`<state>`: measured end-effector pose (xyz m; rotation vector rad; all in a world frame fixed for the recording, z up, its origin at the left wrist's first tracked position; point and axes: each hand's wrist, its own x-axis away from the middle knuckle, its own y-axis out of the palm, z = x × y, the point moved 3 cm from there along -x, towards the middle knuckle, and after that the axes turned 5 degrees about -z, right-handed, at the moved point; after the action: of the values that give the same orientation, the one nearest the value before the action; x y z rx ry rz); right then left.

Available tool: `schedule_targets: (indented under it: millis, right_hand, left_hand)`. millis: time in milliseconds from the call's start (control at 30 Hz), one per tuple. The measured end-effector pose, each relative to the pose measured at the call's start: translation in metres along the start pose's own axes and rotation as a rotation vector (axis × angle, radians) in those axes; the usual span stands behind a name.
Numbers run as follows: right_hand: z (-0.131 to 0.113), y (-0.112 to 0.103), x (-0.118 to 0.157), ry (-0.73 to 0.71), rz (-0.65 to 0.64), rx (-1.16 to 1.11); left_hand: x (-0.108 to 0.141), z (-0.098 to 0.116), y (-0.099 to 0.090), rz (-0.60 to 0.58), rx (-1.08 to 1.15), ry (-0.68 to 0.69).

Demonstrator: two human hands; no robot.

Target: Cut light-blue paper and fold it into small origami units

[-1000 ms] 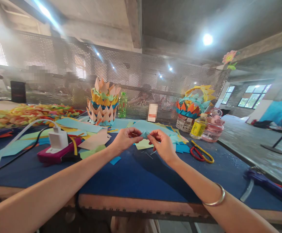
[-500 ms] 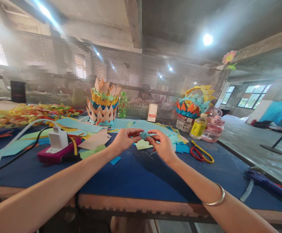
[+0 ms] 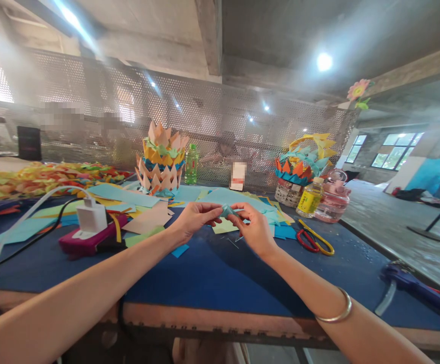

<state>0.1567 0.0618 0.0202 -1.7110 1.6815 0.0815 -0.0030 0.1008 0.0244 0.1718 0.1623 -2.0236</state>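
Between my hands, above the blue table (image 3: 204, 283), is a small folded piece of light blue paper (image 3: 226, 211). My left hand (image 3: 195, 221) pinches its left side with thumb and fingers. On its right side, my right hand (image 3: 253, 227) grips it the same way; a silver bangle circles that forearm. Partly hidden behind my hands lie coloured paper sheets (image 3: 149, 217). Scissors (image 3: 314, 237) with red and yellow handles rest to the right of my right hand.
A layered paper basket (image 3: 161, 167) stands at the back left, another basket (image 3: 288, 192) at the back right beside drink bottles (image 3: 310, 198). Left are a power strip (image 3: 78, 245) and a heap of folded papers (image 3: 49, 179). A glue gun (image 3: 412, 285) lies at the right edge.
The folded paper has been turned slightly between my fingers and now looks more upright. My left fingers have shifted a little; both arms stay almost in place.
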Motion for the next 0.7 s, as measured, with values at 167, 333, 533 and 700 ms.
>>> schedule_targets:
  millis: [167,333,533,700]
  right_hand:
    - [0.0003,0.0002,0.0001,0.011,-0.002,-0.016]
    - [0.0006,0.0011,0.0001,0.031,-0.009,-0.04]
    - [-0.0004,0.0001,0.0005,0.017,-0.005,-0.023]
    - [-0.001,-0.0002,0.0001,0.008,-0.014,-0.02]
  left_hand:
    - [0.0008,0.0015,-0.0003,0.015,-0.048,0.033]
    - [0.002,0.0035,-0.0001,0.03,-0.061,0.037]
    - [0.0017,0.0022,-0.001,0.023,-0.016,0.022]
    - [-0.0002,0.0006,-0.0022,0.013,0.003,0.026]
